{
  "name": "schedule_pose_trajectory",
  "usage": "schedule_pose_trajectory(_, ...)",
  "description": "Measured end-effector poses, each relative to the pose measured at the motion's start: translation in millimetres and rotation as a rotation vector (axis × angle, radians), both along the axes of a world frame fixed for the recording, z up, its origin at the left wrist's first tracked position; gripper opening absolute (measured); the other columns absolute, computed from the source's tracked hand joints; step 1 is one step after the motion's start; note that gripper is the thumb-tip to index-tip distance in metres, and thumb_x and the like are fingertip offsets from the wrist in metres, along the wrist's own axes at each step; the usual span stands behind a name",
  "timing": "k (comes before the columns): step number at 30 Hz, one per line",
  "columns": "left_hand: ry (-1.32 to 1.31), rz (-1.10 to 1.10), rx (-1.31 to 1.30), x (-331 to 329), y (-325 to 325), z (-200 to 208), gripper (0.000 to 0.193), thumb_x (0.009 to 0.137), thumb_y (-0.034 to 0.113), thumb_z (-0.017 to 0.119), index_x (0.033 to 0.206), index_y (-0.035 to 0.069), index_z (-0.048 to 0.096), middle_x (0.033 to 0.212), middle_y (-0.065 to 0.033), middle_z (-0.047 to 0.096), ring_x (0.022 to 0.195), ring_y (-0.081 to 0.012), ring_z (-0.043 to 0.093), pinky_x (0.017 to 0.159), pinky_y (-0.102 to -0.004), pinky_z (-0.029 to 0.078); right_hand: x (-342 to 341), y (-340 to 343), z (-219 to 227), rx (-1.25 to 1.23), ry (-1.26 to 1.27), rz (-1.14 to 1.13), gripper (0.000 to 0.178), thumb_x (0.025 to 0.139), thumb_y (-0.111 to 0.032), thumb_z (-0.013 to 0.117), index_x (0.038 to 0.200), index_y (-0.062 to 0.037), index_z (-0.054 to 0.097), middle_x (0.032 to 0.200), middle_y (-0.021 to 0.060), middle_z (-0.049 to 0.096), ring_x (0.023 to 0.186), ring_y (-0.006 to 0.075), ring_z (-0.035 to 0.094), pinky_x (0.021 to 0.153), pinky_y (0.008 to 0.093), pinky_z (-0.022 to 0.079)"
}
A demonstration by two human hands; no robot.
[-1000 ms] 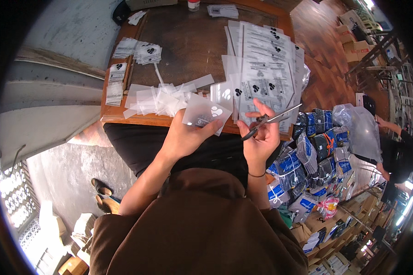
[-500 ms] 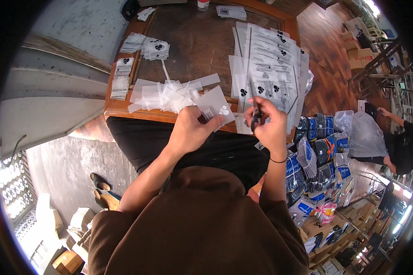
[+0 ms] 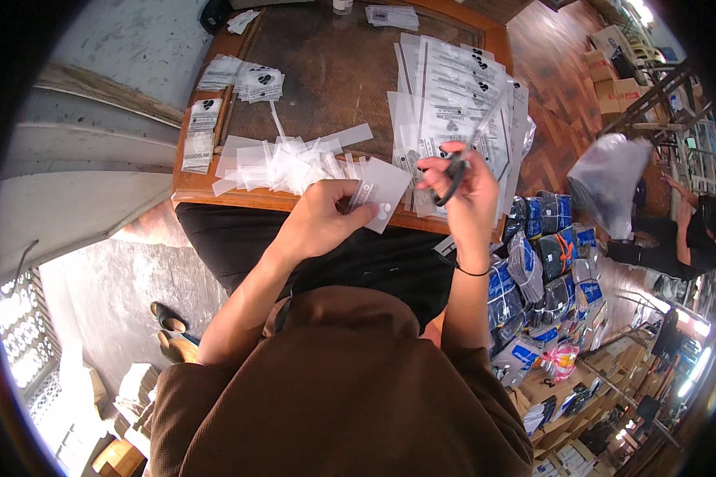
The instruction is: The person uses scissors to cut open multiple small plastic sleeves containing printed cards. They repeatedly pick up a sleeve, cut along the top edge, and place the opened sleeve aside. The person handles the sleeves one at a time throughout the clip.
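My left hand [image 3: 324, 218] pinches a small translucent plastic sheet [image 3: 388, 184] with dark print and a white mark, thumb on top, over the table's near edge. To its right, my right hand [image 3: 476, 199] has its fingers in the dark handles of a pair of scissors [image 3: 454, 172]. The blades point up and away from me, over larger printed plastic sheets [image 3: 456, 95], and are clear of the small sheet. A loose heap of clear plastic strips and offcuts [image 3: 290, 165] lies just beyond my left hand.
Small stacks of printed pieces [image 3: 260, 83] lie on the left of the wooden table [image 3: 334, 71], with another stack [image 3: 391, 16] at the far edge. Wrapped bundles [image 3: 553, 246] are piled at the right. Beyond them, a person [image 3: 680, 230] handles a clear plastic bag [image 3: 608, 179].
The scissors have swung away from the small sheet, blades now pointing far and right. The small sheet has tilted in my left hand. The other person's plastic bag has been raised.
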State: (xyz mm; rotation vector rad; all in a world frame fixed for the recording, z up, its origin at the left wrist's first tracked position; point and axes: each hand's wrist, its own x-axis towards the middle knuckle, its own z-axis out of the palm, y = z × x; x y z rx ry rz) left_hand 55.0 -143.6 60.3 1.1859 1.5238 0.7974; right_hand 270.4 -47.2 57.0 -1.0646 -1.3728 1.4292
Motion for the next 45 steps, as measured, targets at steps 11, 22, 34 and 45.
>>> schedule_pose_trajectory(11,-0.355,0.200,-0.001,2.6,-6.2,-5.3,0.026,0.095,0.014,0.072,0.110,-0.008,0.071,0.099,-0.0106,0.075,0.091,-0.0122,0.067,0.084,-0.0303,0.055,-22.5,-26.1,2.1,-0.078,0.106,0.171,0.046,0.086,-0.018,0.082,0.123,-0.0011,0.062,0.083,0.0029,0.066,0.075,0.0076,0.062,0.066,0.0214,0.048)
schedule_pose_trajectory(22,-0.873,0.468,-0.005,-1.7,4.5,7.3,0.025,0.098,0.008,0.067,0.116,-0.009,0.066,0.113,-0.0194,0.073,0.107,-0.0296,0.073,0.097,-0.0419,0.059,-7.4,-87.2,-24.7,-0.051,-0.133,0.463,0.047,0.078,-0.023,0.083,0.116,-0.0021,0.065,0.070,-0.0021,0.062,0.060,0.0062,0.051,0.059,0.0228,0.039)
schedule_pose_trajectory(34,-0.821,0.463,0.013,0.2,6.1,18.1,0.022,0.099,0.007,0.065,0.113,-0.008,0.068,0.109,-0.0177,0.074,0.103,-0.0303,0.074,0.095,-0.0419,0.061,-7.7,-87.9,-28.5,0.031,-0.112,0.409,0.043,0.076,-0.015,0.085,0.114,-0.0017,0.069,0.066,-0.0027,0.062,0.053,0.0047,0.049,0.052,0.0215,0.036)
schedule_pose_trajectory(45,-0.810,0.435,0.036,0.4,4.7,13.2,0.025,0.100,0.010,0.064,0.118,-0.006,0.066,0.112,-0.0208,0.073,0.106,-0.0306,0.073,0.096,-0.0432,0.059,-7.0,-87.9,-27.5,0.023,-0.113,0.409,0.042,0.078,-0.013,0.084,0.114,-0.0004,0.068,0.066,-0.0027,0.062,0.053,0.0044,0.049,0.051,0.0211,0.036)
